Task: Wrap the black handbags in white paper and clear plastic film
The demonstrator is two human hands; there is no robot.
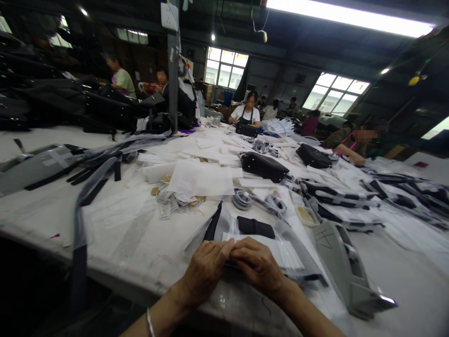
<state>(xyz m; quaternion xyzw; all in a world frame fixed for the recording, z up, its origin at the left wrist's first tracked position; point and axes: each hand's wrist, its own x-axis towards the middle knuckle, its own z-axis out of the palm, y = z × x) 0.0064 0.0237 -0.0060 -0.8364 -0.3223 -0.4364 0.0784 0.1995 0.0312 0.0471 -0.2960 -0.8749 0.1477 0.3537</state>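
Note:
Side by side at the near edge of the table are my left hand [209, 264] and my right hand [257, 262], fingertips almost touching. Both are closed on the near edge of a white sheet [286, 250]; what lies under my fingers is hidden. This sheet rests on a grey and black piece [308, 255] with translucent covering, which looks like a flattened bag. A small black folded pouch or flap [255, 226] lies just beyond the sheet. A black strip [213, 222] stands up at the left of the piece.
A grey tape dispenser [342, 262] stands on the right. Beyond my hands lie coiled grey straps [242, 199], tags with cords [178, 199], white sheets [201, 178] and a black bag [264, 164]. Wrapped straps [93, 187] hang over the left edge. Several people work farther back.

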